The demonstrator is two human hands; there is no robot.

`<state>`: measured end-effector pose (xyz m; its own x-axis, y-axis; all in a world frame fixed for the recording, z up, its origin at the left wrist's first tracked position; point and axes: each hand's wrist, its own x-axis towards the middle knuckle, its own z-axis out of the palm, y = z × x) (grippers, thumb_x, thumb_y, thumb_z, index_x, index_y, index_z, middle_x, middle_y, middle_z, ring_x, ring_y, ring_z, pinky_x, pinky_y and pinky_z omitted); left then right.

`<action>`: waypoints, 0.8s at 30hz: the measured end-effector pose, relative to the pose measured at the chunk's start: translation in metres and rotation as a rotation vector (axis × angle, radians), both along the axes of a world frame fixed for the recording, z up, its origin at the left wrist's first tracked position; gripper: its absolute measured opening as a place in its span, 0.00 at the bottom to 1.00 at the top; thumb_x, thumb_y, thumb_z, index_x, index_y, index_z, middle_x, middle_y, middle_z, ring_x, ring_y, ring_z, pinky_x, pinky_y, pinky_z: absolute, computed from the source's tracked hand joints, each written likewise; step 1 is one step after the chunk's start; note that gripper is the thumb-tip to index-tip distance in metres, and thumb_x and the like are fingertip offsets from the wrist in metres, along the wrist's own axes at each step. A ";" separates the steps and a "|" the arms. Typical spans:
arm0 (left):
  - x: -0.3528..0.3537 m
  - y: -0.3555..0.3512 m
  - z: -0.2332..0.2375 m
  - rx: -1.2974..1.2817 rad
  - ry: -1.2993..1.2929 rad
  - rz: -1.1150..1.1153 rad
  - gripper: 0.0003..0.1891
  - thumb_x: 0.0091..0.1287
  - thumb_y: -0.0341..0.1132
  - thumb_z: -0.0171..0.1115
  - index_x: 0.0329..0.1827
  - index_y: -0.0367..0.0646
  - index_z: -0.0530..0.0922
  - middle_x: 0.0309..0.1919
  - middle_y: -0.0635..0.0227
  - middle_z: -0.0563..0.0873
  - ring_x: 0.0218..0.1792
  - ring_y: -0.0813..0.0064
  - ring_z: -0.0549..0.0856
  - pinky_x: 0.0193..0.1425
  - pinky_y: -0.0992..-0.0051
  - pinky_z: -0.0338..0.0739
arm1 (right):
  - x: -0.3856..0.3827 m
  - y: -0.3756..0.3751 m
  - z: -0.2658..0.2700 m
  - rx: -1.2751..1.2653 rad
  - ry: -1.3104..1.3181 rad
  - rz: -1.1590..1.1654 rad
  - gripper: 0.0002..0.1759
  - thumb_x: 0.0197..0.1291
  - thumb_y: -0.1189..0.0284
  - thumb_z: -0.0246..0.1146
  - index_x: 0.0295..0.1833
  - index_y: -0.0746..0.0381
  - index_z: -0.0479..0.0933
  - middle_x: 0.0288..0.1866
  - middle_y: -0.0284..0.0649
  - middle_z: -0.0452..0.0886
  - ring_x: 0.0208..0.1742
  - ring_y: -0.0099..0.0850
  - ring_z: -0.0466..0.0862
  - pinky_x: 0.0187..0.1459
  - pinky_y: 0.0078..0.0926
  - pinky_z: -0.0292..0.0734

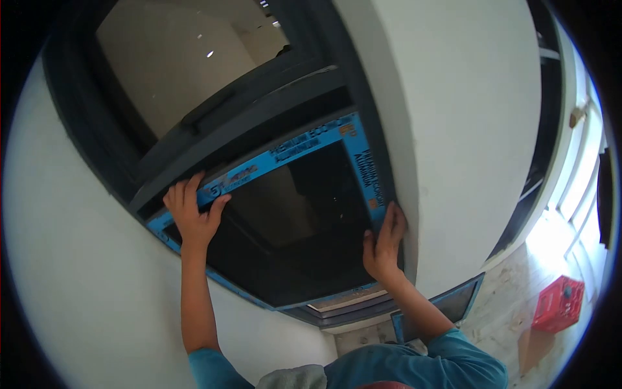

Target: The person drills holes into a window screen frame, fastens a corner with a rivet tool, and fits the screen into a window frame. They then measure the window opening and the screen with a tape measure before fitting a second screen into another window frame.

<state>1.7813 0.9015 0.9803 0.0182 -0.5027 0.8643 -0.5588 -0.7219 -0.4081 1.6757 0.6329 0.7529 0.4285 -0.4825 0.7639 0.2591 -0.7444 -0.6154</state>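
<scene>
Single view, head-worn, fisheye: circular field, dark vignette at the corners, straight edges bowed. The camera faces forward into a white wall (466,129) at close range, pitched slightly down, so the wearer's own teal shirt (414,366) sits at bottom centre. The blue-wrapped window frame (291,146) fills mid-field at arm's reach, with the left hand (191,217) and right hand (383,243) on it. Lower-right periphery: floor (512,285) and a red crate (557,303), well apart from the frame.

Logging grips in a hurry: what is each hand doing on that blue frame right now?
Left hand: closed on the top rail of the blue-wrapped frame.
Right hand: closed on the same frame's right side rail.
</scene>
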 end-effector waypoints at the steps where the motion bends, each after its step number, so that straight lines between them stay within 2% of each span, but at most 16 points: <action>1: 0.001 0.001 -0.001 -0.015 -0.006 0.001 0.31 0.51 0.55 0.69 0.51 0.41 0.76 0.42 0.62 0.77 0.46 0.60 0.74 0.53 0.64 0.62 | 0.005 0.000 -0.001 -0.003 0.009 -0.044 0.38 0.57 0.77 0.53 0.70 0.75 0.45 0.65 0.67 0.49 0.65 0.60 0.54 0.67 0.52 0.47; 5: 0.003 0.005 0.001 -0.064 0.003 -0.050 0.31 0.46 0.57 0.71 0.47 0.44 0.78 0.41 0.63 0.78 0.46 0.60 0.75 0.53 0.63 0.63 | 0.025 0.007 -0.008 -0.020 -0.054 -0.207 0.35 0.62 0.72 0.50 0.72 0.70 0.47 0.68 0.64 0.51 0.68 0.57 0.51 0.68 0.51 0.43; 6: 0.004 0.005 0.001 -0.092 0.001 -0.057 0.31 0.46 0.56 0.72 0.49 0.45 0.78 0.43 0.62 0.77 0.48 0.59 0.73 0.54 0.63 0.63 | 0.025 0.012 -0.006 0.054 -0.095 -0.197 0.34 0.63 0.69 0.50 0.72 0.70 0.49 0.70 0.62 0.52 0.70 0.57 0.51 0.68 0.51 0.42; 7: 0.006 0.008 -0.002 -0.118 -0.003 -0.072 0.32 0.46 0.55 0.72 0.50 0.45 0.77 0.46 0.61 0.76 0.50 0.59 0.72 0.55 0.62 0.62 | 0.032 0.011 -0.010 -0.005 -0.119 -0.266 0.33 0.64 0.67 0.50 0.71 0.70 0.51 0.69 0.62 0.53 0.70 0.56 0.52 0.68 0.52 0.42; 10: 0.006 0.027 -0.026 -0.337 -0.053 -0.018 0.34 0.47 0.53 0.73 0.55 0.45 0.74 0.52 0.58 0.72 0.55 0.57 0.69 0.58 0.60 0.61 | 0.038 0.017 -0.007 -0.020 -0.208 -0.298 0.32 0.66 0.63 0.49 0.70 0.70 0.53 0.67 0.61 0.57 0.68 0.54 0.55 0.67 0.52 0.45; 11: 0.001 0.041 -0.041 -0.443 -0.032 0.015 0.33 0.54 0.49 0.70 0.59 0.42 0.71 0.55 0.55 0.68 0.58 0.56 0.65 0.60 0.58 0.60 | 0.037 0.017 -0.007 -0.027 -0.217 -0.290 0.32 0.66 0.63 0.49 0.70 0.69 0.53 0.67 0.61 0.57 0.68 0.54 0.55 0.67 0.51 0.46; 14: 0.017 0.075 -0.091 -0.881 -0.015 -0.073 0.29 0.61 0.45 0.65 0.61 0.39 0.69 0.55 0.54 0.68 0.58 0.57 0.66 0.62 0.59 0.59 | 0.041 0.016 -0.011 -0.037 -0.233 -0.302 0.31 0.66 0.63 0.49 0.69 0.69 0.55 0.67 0.60 0.57 0.68 0.54 0.56 0.67 0.51 0.47; 17: 0.035 0.097 -0.114 -0.947 0.087 -0.099 0.28 0.64 0.41 0.61 0.63 0.36 0.66 0.53 0.54 0.68 0.55 0.60 0.68 0.61 0.63 0.62 | 0.040 0.015 -0.009 -0.082 -0.227 -0.314 0.30 0.66 0.65 0.50 0.69 0.69 0.55 0.67 0.58 0.58 0.68 0.53 0.57 0.67 0.50 0.48; 20: 0.039 0.102 -0.117 -0.990 0.186 -0.142 0.28 0.64 0.37 0.61 0.65 0.36 0.65 0.51 0.55 0.68 0.51 0.63 0.70 0.58 0.69 0.65 | 0.037 0.015 -0.007 -0.127 -0.221 -0.301 0.30 0.65 0.66 0.51 0.69 0.69 0.56 0.67 0.57 0.58 0.68 0.52 0.57 0.68 0.49 0.48; 21: 0.041 0.100 -0.117 -1.045 0.196 -0.177 0.27 0.64 0.34 0.61 0.65 0.37 0.65 0.49 0.57 0.68 0.48 0.65 0.72 0.55 0.72 0.66 | 0.038 0.016 -0.006 -0.129 -0.233 -0.290 0.30 0.65 0.67 0.51 0.68 0.69 0.56 0.68 0.57 0.58 0.68 0.52 0.57 0.68 0.49 0.48; 24: 0.041 0.099 -0.116 -1.063 0.146 -0.237 0.27 0.63 0.32 0.61 0.65 0.37 0.66 0.48 0.57 0.69 0.47 0.66 0.72 0.53 0.72 0.67 | 0.037 0.012 -0.009 -0.165 -0.247 -0.285 0.29 0.65 0.67 0.52 0.68 0.70 0.57 0.68 0.57 0.59 0.69 0.51 0.57 0.68 0.48 0.49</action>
